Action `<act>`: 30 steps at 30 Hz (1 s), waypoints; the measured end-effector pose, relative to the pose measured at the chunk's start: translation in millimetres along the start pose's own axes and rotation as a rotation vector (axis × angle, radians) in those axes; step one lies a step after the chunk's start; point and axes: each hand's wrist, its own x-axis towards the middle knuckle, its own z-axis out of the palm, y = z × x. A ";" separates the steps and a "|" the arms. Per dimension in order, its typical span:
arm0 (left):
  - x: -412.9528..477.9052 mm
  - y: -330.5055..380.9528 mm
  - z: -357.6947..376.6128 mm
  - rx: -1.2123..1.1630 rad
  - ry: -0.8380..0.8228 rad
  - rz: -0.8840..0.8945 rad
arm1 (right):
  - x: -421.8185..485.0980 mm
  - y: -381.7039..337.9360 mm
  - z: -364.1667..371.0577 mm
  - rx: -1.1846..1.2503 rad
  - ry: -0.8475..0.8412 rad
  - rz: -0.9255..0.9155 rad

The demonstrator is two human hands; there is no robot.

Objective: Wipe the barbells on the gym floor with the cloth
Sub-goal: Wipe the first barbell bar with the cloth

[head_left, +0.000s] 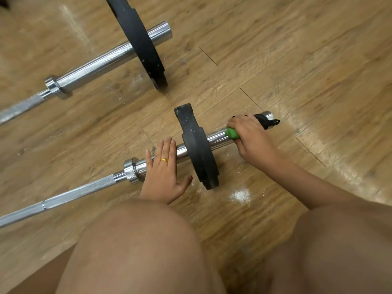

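Head view. On wood floor: near barbell with black plate on its chrome sleeve. Wrapped round sleeve end beyond plate: green and black cloth, gripped by right hand, fingers curled over it. Laid flat on sleeve inside plate: left hand, fingers straight and close together, thumb apart. Behind, well apart: second barbell. Beside plate: white powder.

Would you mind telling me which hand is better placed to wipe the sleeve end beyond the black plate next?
The right hand: it grips the cloth around the near barbell's sleeve outside the plate. The left hand rests flat on the sleeve inside the plate, holding no cloth.
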 end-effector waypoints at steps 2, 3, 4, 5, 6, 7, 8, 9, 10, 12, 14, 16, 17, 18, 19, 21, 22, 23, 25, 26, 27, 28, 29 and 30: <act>5.4 -2.5 2.1 0.013 0.021 0.005 | 2.3 9.7 -2.5 -0.014 -0.030 -0.059; 8.1 -3.8 3.6 0.014 0.031 0.008 | 5.2 14.9 -5.1 -0.026 -0.026 -0.074; 10.6 -5.5 4.8 0.011 0.040 0.013 | 8.7 18.5 -7.4 -0.029 0.007 -0.070; 12.6 -7.2 6.1 0.005 0.048 0.014 | 11.5 19.9 -7.2 -0.025 0.060 -0.050; 14.2 -8.8 7.6 0.002 0.059 0.012 | 13.1 17.1 -4.7 -0.022 0.115 -0.020; 16.0 -9.8 8.7 0.001 0.073 0.010 | 14.0 12.8 -0.1 -0.018 0.155 -0.001; 17.1 -10.6 10.7 0.005 0.084 0.006 | 13.0 8.7 6.6 -0.013 0.172 -0.003; 17.9 -10.5 10.8 0.009 0.096 0.004 | 11.4 5.9 10.5 -0.008 0.169 -0.027; 18.6 -10.2 11.0 0.015 0.113 0.003 | 10.4 5.4 11.2 -0.005 0.146 -0.065; 18.9 -9.6 12.5 0.024 0.136 0.002 | 13.2 11.8 5.2 -0.023 0.093 -0.124; 18.6 -10.5 13.5 0.017 0.146 0.007 | 18.4 18.7 -2.0 -0.049 0.085 -0.112; 19.6 -12.0 14.2 0.002 0.159 0.018 | 19.8 22.8 -3.7 -0.051 0.162 -0.013; 18.8 -12.9 13.9 -0.015 0.165 0.024 | 18.8 23.5 -2.2 -0.049 0.209 0.037; 16.5 -13.4 14.2 -0.038 0.175 0.031 | 16.8 21.0 0.3 -0.047 0.243 0.069; 13.1 -12.6 15.0 -0.065 0.188 0.038 | 14.7 16.6 3.7 -0.044 0.259 0.078; 4.6 -8.1 19.1 -0.088 0.206 0.046 | 10.3 6.2 11.4 -0.023 0.240 0.030; -0.5 -5.2 22.5 -0.070 0.204 0.035 | 7.2 2.2 15.6 -0.009 0.211 -0.015; -4.1 -2.9 26.6 -0.042 0.201 0.024 | 4.7 0.8 18.4 -0.002 0.177 -0.054; -7.1 -0.7 31.5 -0.012 0.191 0.017 | 2.8 5.9 17.6 -0.010 0.128 -0.104; -6.9 -0.9 32.2 -0.012 0.185 0.019 | 3.8 10.3 15.1 -0.020 0.121 -0.118; -6.3 -1.7 32.0 -0.013 0.181 0.023 | 4.8 13.8 12.9 -0.022 0.130 -0.114; -5.2 -2.7 31.4 -0.013 0.179 0.029 | 5.4 14.7 11.7 -0.012 0.157 -0.090; -4.1 -3.6 30.6 -0.016 0.180 0.035 | 5.4 13.6 12.7 0.005 0.193 -0.056; -2.9 -4.3 30.3 -0.020 0.181 0.038 | 4.7 10.0 15.2 0.017 0.223 -0.025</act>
